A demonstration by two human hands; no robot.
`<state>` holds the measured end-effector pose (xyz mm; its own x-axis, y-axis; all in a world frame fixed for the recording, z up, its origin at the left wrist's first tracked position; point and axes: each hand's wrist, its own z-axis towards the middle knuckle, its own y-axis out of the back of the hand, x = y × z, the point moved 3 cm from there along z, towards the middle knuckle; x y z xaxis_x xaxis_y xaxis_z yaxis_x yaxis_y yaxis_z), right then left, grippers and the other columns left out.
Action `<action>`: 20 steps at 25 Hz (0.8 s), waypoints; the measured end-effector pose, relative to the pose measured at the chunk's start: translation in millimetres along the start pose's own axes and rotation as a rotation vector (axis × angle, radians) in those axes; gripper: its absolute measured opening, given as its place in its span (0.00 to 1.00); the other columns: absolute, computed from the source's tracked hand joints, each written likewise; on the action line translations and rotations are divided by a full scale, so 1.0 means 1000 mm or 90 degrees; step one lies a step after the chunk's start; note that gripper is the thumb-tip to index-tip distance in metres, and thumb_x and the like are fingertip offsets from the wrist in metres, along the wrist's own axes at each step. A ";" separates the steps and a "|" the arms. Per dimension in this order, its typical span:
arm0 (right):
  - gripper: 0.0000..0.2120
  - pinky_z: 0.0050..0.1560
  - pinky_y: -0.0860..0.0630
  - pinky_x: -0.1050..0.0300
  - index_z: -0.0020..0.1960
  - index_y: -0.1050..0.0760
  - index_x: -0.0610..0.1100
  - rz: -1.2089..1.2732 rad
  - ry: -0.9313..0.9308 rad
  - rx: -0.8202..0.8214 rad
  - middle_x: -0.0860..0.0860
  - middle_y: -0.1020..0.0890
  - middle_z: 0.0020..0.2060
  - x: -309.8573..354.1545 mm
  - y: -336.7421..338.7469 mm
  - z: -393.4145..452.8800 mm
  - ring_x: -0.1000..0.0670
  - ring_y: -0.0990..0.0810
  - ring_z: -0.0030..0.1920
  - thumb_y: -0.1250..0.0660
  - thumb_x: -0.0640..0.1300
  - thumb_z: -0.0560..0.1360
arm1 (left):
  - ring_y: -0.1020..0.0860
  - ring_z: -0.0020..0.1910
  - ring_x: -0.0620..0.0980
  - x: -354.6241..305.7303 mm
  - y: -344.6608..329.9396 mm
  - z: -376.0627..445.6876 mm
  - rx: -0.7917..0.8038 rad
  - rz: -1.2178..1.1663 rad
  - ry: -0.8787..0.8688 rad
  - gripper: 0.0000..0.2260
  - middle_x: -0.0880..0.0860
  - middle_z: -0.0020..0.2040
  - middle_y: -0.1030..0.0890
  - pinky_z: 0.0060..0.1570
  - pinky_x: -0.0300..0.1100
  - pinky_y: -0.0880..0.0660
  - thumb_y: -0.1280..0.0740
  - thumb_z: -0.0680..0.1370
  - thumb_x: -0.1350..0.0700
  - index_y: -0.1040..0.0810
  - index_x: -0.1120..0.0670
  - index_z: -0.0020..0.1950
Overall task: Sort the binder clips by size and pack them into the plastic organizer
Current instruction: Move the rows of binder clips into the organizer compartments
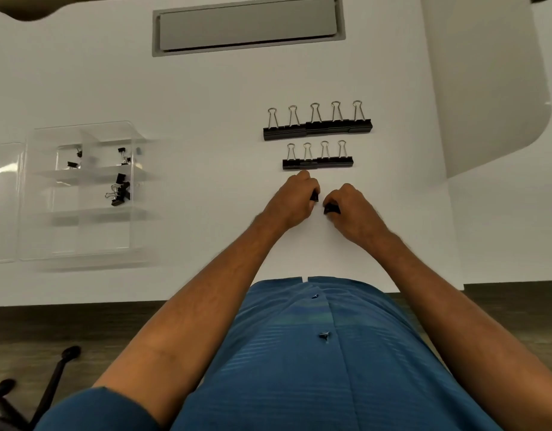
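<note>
Left hand: the person's left hand (295, 197) rests on the white tabletop (190, 119) with fingers curled round a small black binder clip (314, 196); only a corner of that clip shows
Right hand: the right hand (352, 206) is likewise curled, pinching a second small black clip (331, 208) just beside the first; the two hands are near each other but apart
Far row: five large black binder clips with silver wire handles (317, 126) lie side by side, handles pointing away from the person
Near row: four medium black clips (317, 162) lie in a shorter line between the far row and the hands; the left knuckles sit just beside this row
Organizer: the clear plastic compartment organizer (85, 191) stands well apart to the left; a few small black clips (120, 189) already lie in its compartments; which size each compartment holds is too blurred to tell
Stage, as a judgement: sorting looks nearly done; packing is barely begun
Risks: the left knuckles could nudge the medium row and scatter it; a small clip pinched at its edge may spring free and skid; the transparent dividers are hard to see, so a clip could drop into the wrong compartment and mix sizes
</note>
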<state>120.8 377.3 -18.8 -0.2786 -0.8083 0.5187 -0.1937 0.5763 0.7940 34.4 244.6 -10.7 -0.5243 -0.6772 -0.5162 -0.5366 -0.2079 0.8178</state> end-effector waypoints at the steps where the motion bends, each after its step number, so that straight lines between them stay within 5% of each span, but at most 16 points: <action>1: 0.09 0.50 0.25 0.60 0.56 0.19 0.43 0.021 -0.014 0.011 0.45 0.22 0.51 0.002 0.000 -0.003 0.48 0.22 0.49 0.28 0.40 0.76 | 0.26 0.51 0.51 0.003 0.003 -0.005 0.000 -0.021 0.004 0.08 0.54 0.55 0.25 0.51 0.42 0.25 0.31 0.77 0.61 0.22 0.56 0.56; 4: 0.09 0.47 0.33 0.72 0.55 0.18 0.46 0.072 -0.051 0.042 0.47 0.22 0.51 0.015 -0.007 -0.010 0.52 0.23 0.48 0.27 0.41 0.75 | 0.27 0.52 0.49 0.016 0.016 -0.028 -0.022 -0.073 0.021 0.09 0.53 0.55 0.25 0.52 0.40 0.27 0.31 0.77 0.60 0.22 0.55 0.57; 10: 0.10 0.52 0.30 0.62 0.57 0.19 0.48 0.110 -0.047 0.092 0.49 0.23 0.52 0.091 -0.032 -0.002 0.51 0.22 0.51 0.27 0.43 0.76 | 0.25 0.48 0.47 0.071 0.054 -0.093 -0.087 -0.148 0.065 0.08 0.50 0.52 0.26 0.50 0.41 0.25 0.31 0.78 0.59 0.22 0.53 0.57; 20: 0.09 0.47 0.32 0.72 0.55 0.19 0.51 0.146 0.098 0.105 0.52 0.24 0.50 0.279 -0.072 0.062 0.56 0.22 0.48 0.27 0.44 0.76 | 0.26 0.49 0.42 0.218 0.159 -0.203 -0.256 -0.174 0.209 0.09 0.48 0.53 0.28 0.51 0.28 0.30 0.31 0.77 0.61 0.21 0.52 0.57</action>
<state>-1.4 118.2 48.7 -0.1899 -0.6562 0.7303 -0.2950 0.7476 0.5951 -31.0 -79.0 58.1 -0.1346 -0.7311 -0.6689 -0.2971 -0.6142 0.7311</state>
